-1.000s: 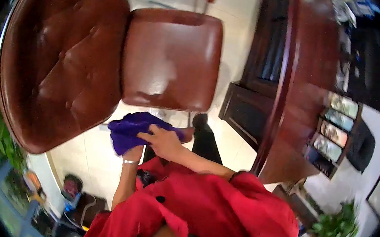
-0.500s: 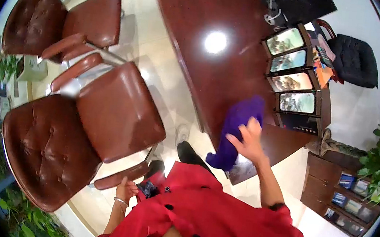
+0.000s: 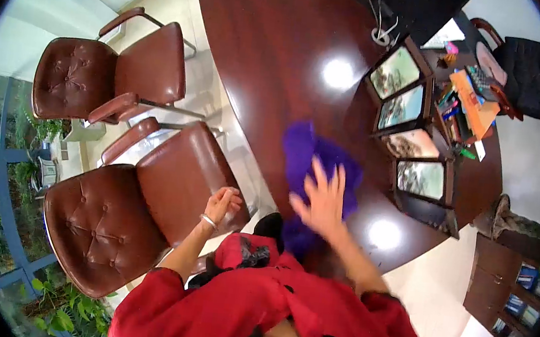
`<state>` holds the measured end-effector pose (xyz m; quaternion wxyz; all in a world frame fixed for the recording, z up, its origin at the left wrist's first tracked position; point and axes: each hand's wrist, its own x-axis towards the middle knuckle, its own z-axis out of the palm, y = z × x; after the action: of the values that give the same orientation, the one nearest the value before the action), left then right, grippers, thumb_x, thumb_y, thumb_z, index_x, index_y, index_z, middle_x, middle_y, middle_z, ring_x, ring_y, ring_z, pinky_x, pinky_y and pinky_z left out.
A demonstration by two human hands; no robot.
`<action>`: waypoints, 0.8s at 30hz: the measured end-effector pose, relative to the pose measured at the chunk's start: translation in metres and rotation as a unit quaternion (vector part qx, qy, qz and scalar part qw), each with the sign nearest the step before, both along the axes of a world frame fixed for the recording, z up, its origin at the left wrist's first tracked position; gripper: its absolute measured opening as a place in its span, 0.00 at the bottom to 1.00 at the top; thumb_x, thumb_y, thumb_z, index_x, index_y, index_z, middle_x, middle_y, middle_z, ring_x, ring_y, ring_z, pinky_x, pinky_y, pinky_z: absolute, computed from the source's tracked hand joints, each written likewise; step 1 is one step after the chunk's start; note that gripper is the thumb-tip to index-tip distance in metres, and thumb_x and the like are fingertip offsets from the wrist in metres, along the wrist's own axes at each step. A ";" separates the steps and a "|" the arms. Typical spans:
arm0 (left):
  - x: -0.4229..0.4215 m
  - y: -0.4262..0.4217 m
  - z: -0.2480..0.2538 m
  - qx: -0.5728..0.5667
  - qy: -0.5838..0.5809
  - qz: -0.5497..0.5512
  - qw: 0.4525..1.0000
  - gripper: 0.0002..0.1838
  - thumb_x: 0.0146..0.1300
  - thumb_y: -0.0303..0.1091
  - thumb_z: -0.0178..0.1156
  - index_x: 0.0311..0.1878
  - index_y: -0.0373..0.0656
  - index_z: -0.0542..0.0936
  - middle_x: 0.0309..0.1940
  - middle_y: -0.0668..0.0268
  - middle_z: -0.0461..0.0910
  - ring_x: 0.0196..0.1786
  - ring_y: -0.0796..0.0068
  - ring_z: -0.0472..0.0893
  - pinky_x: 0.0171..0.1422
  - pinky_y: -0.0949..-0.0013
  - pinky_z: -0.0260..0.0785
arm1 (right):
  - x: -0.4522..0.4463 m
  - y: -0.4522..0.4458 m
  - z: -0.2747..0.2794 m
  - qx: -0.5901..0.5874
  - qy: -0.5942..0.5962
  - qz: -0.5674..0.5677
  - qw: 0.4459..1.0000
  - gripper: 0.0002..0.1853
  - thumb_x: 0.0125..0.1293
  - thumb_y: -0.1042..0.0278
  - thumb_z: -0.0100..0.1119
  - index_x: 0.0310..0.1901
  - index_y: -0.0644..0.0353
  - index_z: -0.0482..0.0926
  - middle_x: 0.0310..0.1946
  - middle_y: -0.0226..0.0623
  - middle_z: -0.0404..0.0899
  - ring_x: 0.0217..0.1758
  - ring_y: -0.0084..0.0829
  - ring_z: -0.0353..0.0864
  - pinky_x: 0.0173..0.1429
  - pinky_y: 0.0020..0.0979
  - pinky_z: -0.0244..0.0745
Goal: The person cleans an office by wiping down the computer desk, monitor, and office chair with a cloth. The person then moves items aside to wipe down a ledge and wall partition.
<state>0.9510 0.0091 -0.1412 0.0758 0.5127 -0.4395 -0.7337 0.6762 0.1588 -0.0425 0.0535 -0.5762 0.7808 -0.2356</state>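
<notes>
A crumpled purple cloth lies on the dark reddish-brown desk, its lower end reaching toward the desk's near edge. On top of the cloth rests my right hand, palm down with the fingers spread; it presses on the cloth rather than wrapping round it. My left hand, with a bangle at the wrist, is in the air over the seat of the nearer brown chair. Its fingers are curled in, and I see nothing in them.
A small folding screen with painted panels stands on the desk to the right. Beyond it are a calculator, pens and papers. Another brown chair stands at the upper left, a black chair at the far right, and a bookcase below.
My right hand and the cloth have moved left and slightly forward over the desk. My left hand has risen from beside the chair's armrest to above its seat. The view has shifted.
</notes>
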 end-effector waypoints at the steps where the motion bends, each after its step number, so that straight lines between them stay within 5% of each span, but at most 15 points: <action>1: -0.010 -0.006 0.004 0.003 -0.049 -0.014 0.999 0.19 0.73 0.49 0.49 0.51 0.43 0.76 0.35 0.64 0.81 0.30 0.78 0.80 0.34 0.74 0.72 | 0.014 0.030 0.002 0.024 -0.005 -0.004 1.000 0.24 0.56 0.49 0.63 0.44 0.63 0.80 0.69 0.45 0.61 0.64 0.62 0.62 0.73 0.62 0.45; 7: -0.058 -0.054 0.004 -0.026 -0.059 0.045 0.997 0.25 0.73 0.54 0.45 0.59 0.44 0.70 0.41 0.61 0.79 0.33 0.74 0.81 0.32 0.73 0.71 | 0.036 0.100 -0.013 0.074 -0.033 -0.081 0.993 0.18 0.54 0.53 0.67 0.37 0.60 0.81 0.65 0.46 0.65 0.61 0.67 0.62 0.69 0.66 0.49; 12: -0.115 -0.165 0.003 -0.077 -0.016 0.139 0.987 0.26 0.72 0.55 0.44 0.63 0.47 0.67 0.49 0.59 0.75 0.37 0.70 0.79 0.35 0.71 0.72 | -0.022 -0.048 -0.004 0.045 -0.007 -0.162 0.986 0.19 0.58 0.56 0.62 0.44 0.63 0.80 0.66 0.47 0.63 0.62 0.66 0.62 0.72 0.62 0.47; 16: -0.171 -0.266 0.014 -0.244 -0.038 0.115 0.962 0.27 0.72 0.46 0.47 0.69 0.46 0.60 0.52 0.63 0.71 0.44 0.75 0.76 0.37 0.72 0.72 | -0.093 -0.179 -0.015 -0.005 0.014 -0.224 0.975 0.20 0.59 0.57 0.61 0.46 0.63 0.80 0.68 0.46 0.61 0.63 0.63 0.62 0.75 0.58 0.46; 21: -0.181 -0.385 0.034 -0.185 -0.027 0.097 0.978 0.30 0.69 0.46 0.53 0.70 0.47 0.60 0.60 0.63 0.65 0.41 0.73 0.77 0.35 0.71 0.72 | -0.227 -0.307 -0.026 -0.004 0.103 -0.381 0.919 0.20 0.61 0.55 0.58 0.48 0.63 0.79 0.65 0.48 0.63 0.64 0.61 0.63 0.72 0.57 0.50; 24: -0.188 -0.423 0.069 -0.155 -0.049 0.094 0.982 0.26 0.69 0.44 0.55 0.66 0.45 0.64 0.45 0.64 0.75 0.36 0.77 0.79 0.33 0.75 0.70 | -0.299 -0.358 -0.042 -0.018 0.135 -0.420 0.897 0.22 0.61 0.54 0.58 0.51 0.61 0.79 0.66 0.48 0.63 0.64 0.61 0.61 0.71 0.57 0.51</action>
<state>0.7632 -0.4135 -0.0724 0.2014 0.5691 -0.5005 -0.6206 0.3774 -0.1988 -0.0842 -0.1666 -0.2217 0.9455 -0.1705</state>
